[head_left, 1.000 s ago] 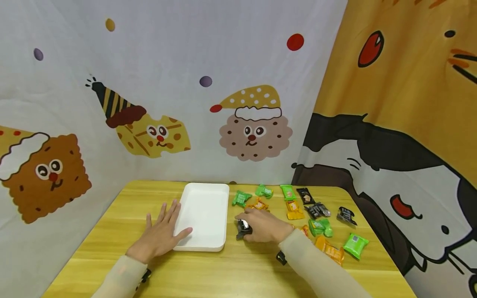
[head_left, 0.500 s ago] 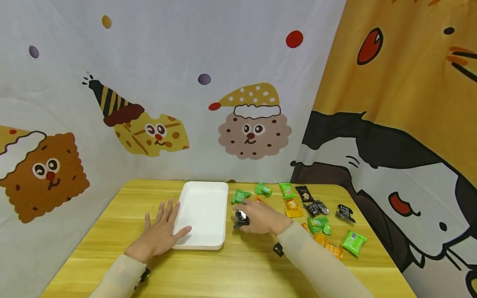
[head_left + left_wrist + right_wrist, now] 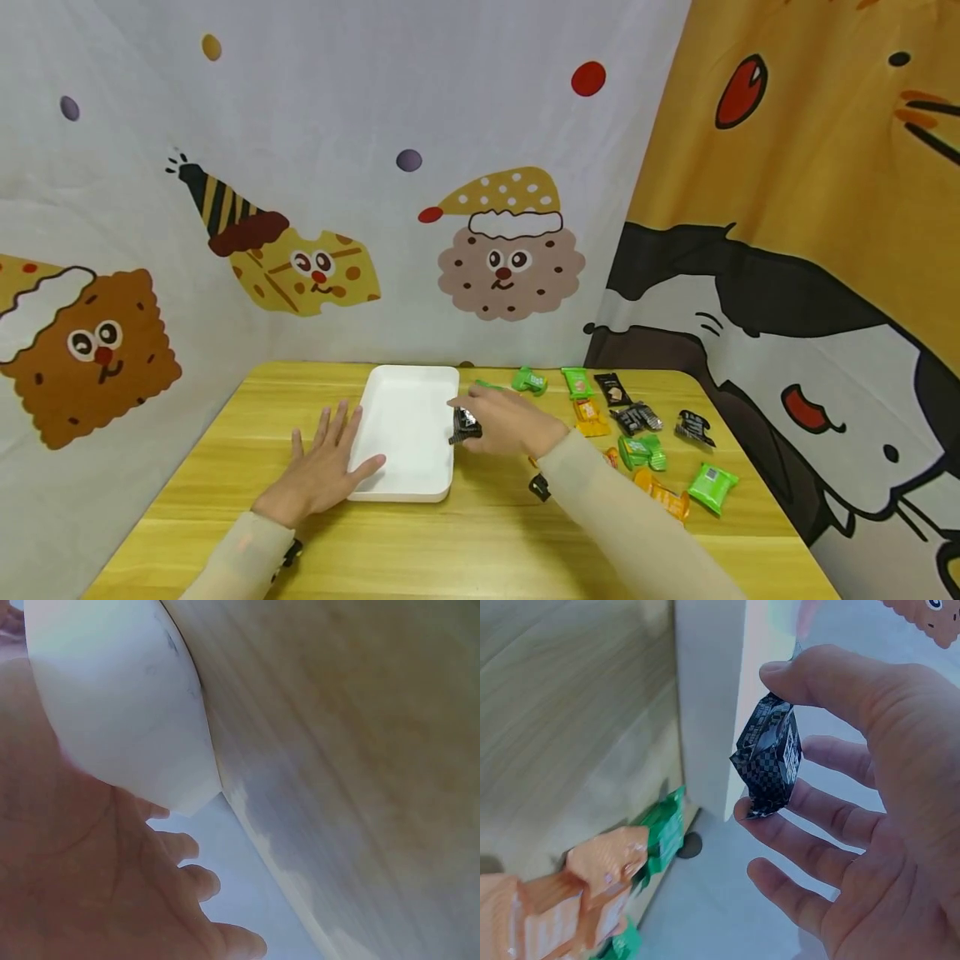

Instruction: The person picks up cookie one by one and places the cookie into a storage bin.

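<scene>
My right hand (image 3: 512,422) pinches a small black snack packet (image 3: 466,424) between thumb and fingers, at the right rim of the white tray (image 3: 408,454). In the right wrist view, the black packet's checked wrapper (image 3: 769,763) shows beside the tray's side wall (image 3: 711,690), with the thumb above it and fingers under it. At the tray's left side lies my left hand (image 3: 318,475), its fingers spread and its thumb reaching over the rim. The left wrist view shows the left palm (image 3: 82,870) against the tray's outer wall (image 3: 127,697).
Right of the tray, several wrapped snacks lie scattered on the wooden table (image 3: 420,550): green packets (image 3: 531,381), orange ones (image 3: 591,418) and black ones (image 3: 695,427). My right forearm passes over some of them. A printed cloth (image 3: 337,125) hangs behind the table.
My right hand has moved left with the black packet, from the table beside the tray to the tray's right rim. The left hand stays in place.
</scene>
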`<state>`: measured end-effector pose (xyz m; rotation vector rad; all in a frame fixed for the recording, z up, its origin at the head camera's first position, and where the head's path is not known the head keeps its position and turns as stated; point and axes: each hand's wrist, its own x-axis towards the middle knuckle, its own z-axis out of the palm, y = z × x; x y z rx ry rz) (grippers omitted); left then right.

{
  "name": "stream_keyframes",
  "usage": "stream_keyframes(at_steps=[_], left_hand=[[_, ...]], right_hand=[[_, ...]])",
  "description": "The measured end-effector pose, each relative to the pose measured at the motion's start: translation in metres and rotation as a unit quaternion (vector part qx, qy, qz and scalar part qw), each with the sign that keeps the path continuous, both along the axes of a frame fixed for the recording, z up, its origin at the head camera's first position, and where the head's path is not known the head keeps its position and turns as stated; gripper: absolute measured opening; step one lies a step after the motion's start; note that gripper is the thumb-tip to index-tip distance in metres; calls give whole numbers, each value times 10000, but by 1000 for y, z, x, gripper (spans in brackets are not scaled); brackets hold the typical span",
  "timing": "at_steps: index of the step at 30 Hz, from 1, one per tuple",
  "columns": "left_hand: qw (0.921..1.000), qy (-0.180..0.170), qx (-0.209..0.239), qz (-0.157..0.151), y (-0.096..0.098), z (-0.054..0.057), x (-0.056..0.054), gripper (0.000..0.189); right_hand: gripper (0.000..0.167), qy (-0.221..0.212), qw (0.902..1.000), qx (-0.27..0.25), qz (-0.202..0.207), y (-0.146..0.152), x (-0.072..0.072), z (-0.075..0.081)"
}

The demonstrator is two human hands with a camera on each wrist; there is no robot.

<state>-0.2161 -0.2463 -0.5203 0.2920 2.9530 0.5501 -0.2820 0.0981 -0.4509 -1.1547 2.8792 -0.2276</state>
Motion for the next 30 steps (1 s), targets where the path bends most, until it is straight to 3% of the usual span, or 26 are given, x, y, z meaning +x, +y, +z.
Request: stream_keyframes(at_steps=[13, 30], left_hand=[[9998, 94, -106, 112, 2, -4, -1, 109], [9999, -20, -127, 97, 2, -2, -2, 114]], right_hand=[[68, 230, 9983, 391, 360, -45, -12, 4], [71, -18, 9963, 769, 387, -110, -19, -2]])
